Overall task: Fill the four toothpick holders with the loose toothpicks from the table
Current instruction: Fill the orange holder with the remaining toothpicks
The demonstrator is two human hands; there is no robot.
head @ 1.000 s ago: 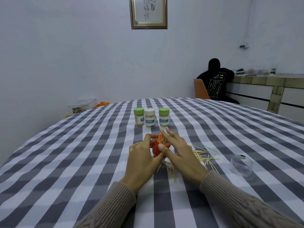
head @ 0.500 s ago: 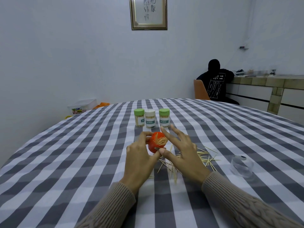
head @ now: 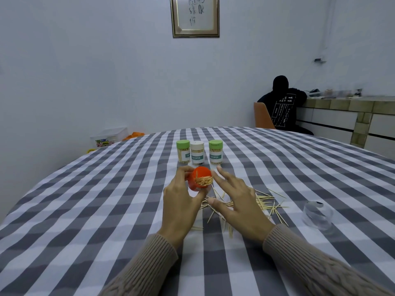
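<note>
Tablecloth (head: 106,210): grey/white check. Holder (head: 197,180) in the hands: orange, pale wood picks inside. Behind it, 3 holders w/ white-and-teal labels: green lid (head: 183,144), white lid (head: 197,144), green lid (head: 215,144). Loose toothpicks (head: 264,202): pale tan. Sleeves (head: 149,265): beige knit. Clear cup (head: 317,215) at right.
</note>
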